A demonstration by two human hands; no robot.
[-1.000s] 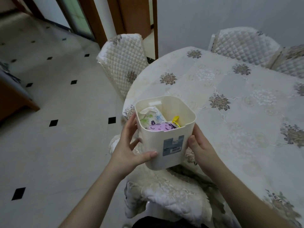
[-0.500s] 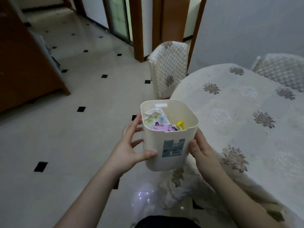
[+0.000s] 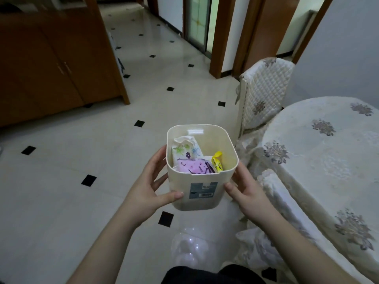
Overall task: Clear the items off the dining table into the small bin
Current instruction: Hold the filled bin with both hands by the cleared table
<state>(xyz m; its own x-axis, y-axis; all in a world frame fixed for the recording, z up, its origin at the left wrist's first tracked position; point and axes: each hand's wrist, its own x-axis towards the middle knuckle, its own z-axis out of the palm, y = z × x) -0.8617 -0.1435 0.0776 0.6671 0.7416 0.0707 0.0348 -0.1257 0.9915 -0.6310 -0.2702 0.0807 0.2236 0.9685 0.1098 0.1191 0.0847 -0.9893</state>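
Matt plastic bin (image 3: 202,177) (glossy tiled floor (image 3: 82,201) beneath).

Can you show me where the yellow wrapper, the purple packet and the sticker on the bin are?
yellow wrapper (image 3: 217,161), head view, its middle.
purple packet (image 3: 193,166), head view, top face.
sticker (image 3: 203,190), head view, centre of label.

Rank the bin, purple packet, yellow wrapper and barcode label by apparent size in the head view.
1. small bin, held by the left hand and right hand
2. purple packet
3. barcode label, close to the packet in size, so that order is unsure
4. yellow wrapper
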